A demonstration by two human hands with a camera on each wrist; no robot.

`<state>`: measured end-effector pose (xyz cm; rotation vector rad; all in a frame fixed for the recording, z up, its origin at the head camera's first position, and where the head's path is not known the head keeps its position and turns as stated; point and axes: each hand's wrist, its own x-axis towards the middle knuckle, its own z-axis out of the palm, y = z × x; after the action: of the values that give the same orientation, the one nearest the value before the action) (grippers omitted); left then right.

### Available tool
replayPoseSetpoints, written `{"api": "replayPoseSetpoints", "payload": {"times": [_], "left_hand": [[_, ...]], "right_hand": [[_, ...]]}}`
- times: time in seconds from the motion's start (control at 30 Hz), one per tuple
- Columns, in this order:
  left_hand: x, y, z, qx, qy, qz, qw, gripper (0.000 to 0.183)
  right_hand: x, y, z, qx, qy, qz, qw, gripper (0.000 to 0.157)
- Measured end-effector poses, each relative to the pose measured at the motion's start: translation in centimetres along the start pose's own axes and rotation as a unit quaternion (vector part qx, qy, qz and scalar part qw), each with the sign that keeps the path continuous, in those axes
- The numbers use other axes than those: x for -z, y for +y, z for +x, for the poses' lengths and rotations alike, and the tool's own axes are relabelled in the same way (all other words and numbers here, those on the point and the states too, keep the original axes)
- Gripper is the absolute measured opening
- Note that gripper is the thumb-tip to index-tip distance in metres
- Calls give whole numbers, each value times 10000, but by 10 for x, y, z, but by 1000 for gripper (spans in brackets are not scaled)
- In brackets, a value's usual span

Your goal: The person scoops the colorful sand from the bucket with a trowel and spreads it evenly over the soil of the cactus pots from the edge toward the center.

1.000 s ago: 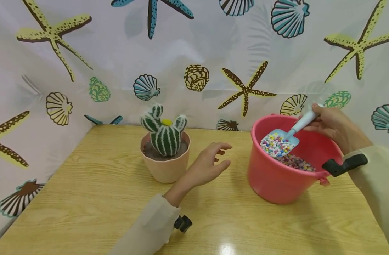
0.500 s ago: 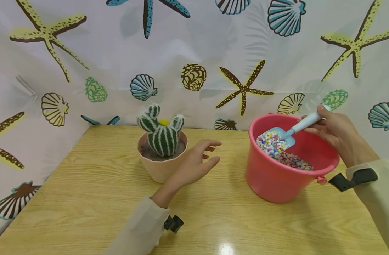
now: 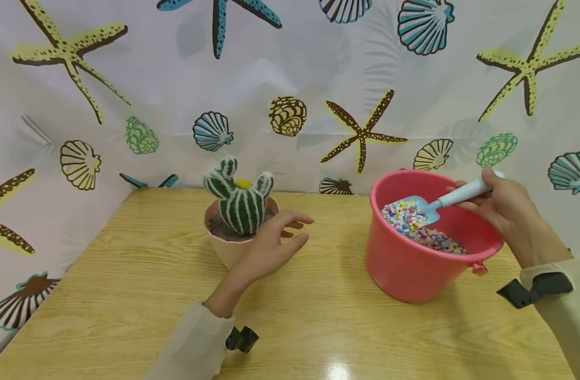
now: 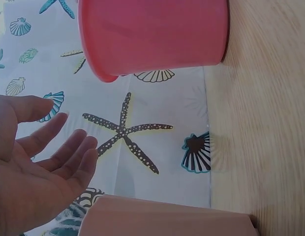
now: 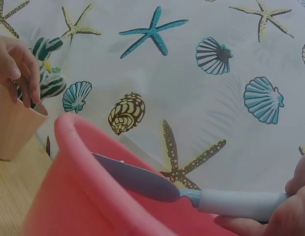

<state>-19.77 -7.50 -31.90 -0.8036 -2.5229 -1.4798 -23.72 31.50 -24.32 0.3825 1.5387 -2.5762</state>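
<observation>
Light wooden tabletop [image 3: 309, 327], peach cactus pot [image 3: 226, 250] at left, pink bucket [image 3: 404, 264] at right

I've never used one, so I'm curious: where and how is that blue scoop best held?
Probably by its straight handle, from the right, where the right hand grips it. The handle juts that way, away from the blade, which is loaded with small colored pellets; grabbing there would likely spill them.

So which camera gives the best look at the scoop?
The head view: it shows the scoop, its coloured bits and the right hand gripping its handle. The right wrist view shows it side-on, its load mostly hidden; the left wrist view misses it.
</observation>
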Motion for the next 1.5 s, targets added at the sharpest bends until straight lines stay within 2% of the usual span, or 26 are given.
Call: {"api": "replayPoseSetpoints", "payload": {"times": [0.17,0.33,0.47,0.63,0.87,1.07,1.27,1.37,1.43,1.5], "left_hand": [[6,-3,-4,109,101,-33,9999,28],[16,-4,-12,202,277,-4,9994,25],[27,-8,-22,63,501,84,9987,23],[45,-13,-37,-11,967,330,9948,17],[65,-20,-51,104,1823,769,9802,11],[74,-33,-52,569,2199,929,9694,16],[78,-46,-50,1107,2556,815,9569,27],[80,-50,-51,1209,2589,731,9555,28],[81,-52,-50,1248,2601,683,9551,28],[82,-53,-50,1287,2612,644,9545,28]], "right_hand": [[2,5,-2,-86,-113,920,9957,60],[3,10,-4,103,-51,1075,9941,55],[3,13,-7,255,-36,1143,9931,48],[2,16,-9,438,-7,1027,9937,56],[6,18,-9,507,-66,1148,9921,37],[8,20,-8,510,-151,950,9941,38],[3,21,-7,364,-182,612,9973,33],[1,20,-6,203,-195,262,9993,30],[-1,20,-6,111,-176,-19,9998,37],[-1,20,-5,95,-194,-320,9993,38]]}}
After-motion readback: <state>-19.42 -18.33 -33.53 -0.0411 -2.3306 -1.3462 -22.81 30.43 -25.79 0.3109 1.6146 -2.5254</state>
